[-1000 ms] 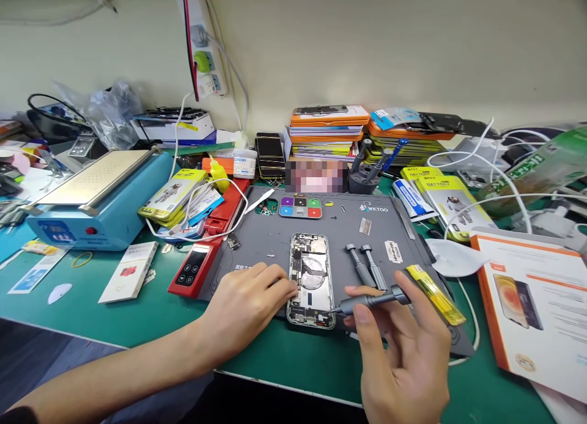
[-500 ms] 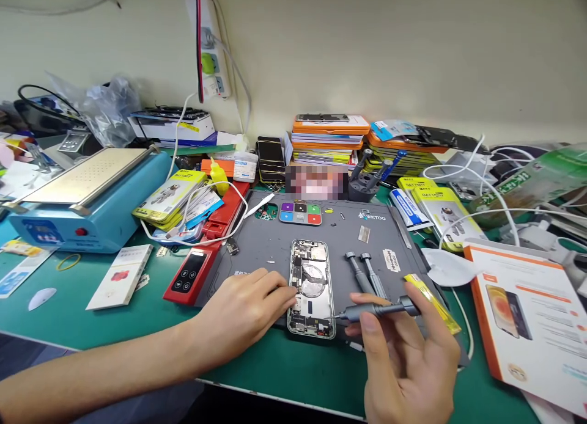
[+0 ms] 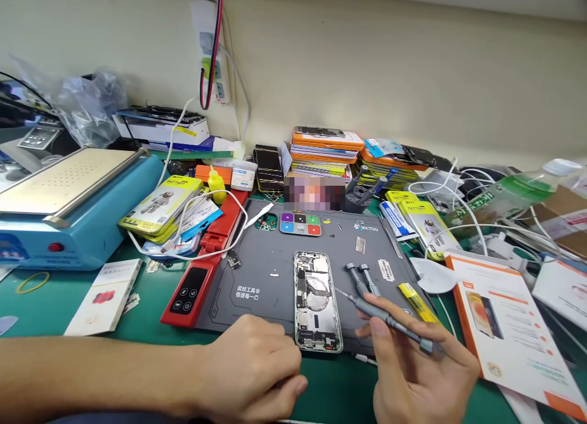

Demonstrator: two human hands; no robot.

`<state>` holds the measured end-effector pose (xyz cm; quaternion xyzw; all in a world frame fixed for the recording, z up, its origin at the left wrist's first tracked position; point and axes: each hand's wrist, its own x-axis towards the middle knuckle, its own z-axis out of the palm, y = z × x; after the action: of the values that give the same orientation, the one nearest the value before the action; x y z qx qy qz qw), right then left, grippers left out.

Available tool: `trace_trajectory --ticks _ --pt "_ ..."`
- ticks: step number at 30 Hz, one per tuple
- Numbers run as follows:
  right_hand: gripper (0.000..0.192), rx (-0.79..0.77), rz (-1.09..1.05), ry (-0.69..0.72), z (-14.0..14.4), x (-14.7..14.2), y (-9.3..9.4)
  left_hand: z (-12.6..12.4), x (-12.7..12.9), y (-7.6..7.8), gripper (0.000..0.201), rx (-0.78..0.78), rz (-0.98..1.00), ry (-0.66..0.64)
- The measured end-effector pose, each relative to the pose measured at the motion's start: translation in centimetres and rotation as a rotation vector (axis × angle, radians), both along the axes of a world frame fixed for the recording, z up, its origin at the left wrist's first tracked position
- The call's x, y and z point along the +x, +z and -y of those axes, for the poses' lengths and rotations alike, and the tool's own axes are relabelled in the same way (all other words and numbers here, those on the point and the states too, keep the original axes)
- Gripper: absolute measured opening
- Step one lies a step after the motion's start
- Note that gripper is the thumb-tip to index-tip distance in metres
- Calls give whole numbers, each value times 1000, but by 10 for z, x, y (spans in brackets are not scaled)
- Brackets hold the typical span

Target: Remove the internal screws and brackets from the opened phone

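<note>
Head-worn view, forward-down, close over workbench (image 3: 137, 302)

Readable print on the repair bench

The grey work mat (image 3: 275, 253) carries the white brand mark "WKTOO" (image 3: 368, 228) near its far edge and two lines of white Chinese characters (image 3: 247, 292) near its left side, the first reading roughly "武校工具". The yellow packs (image 3: 158, 203) on the left and the yellow packs (image 3: 424, 219) on the right have a dark heading that looks like "BATTERY", too small to be sure. Other labels on the bench are too blurred to read.
</note>
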<state>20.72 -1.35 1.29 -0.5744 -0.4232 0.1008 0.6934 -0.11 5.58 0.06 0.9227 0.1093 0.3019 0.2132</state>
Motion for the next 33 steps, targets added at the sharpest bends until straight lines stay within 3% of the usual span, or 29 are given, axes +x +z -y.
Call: trace_trajectory --ticks 3,7,12,26,33 --pt "31 -77 61 83 -8 -7 6 -4 -3 -2 31 -261 -12 -28" --pt "8 -310 214 335 -28 -19 14 -11 -8 3 34 -536 -5 -50" --pt "19 -410 390 509 -54 -33 17 -12 -9 5 37 -645 2 -52" --pt "22 -480 374 553 -64 -40 17 -12 -8 4 37 -717 10 -72" --pt "23 -342 76 376 -45 -28 21 -17 -10 9 36 -862 -10 -32"
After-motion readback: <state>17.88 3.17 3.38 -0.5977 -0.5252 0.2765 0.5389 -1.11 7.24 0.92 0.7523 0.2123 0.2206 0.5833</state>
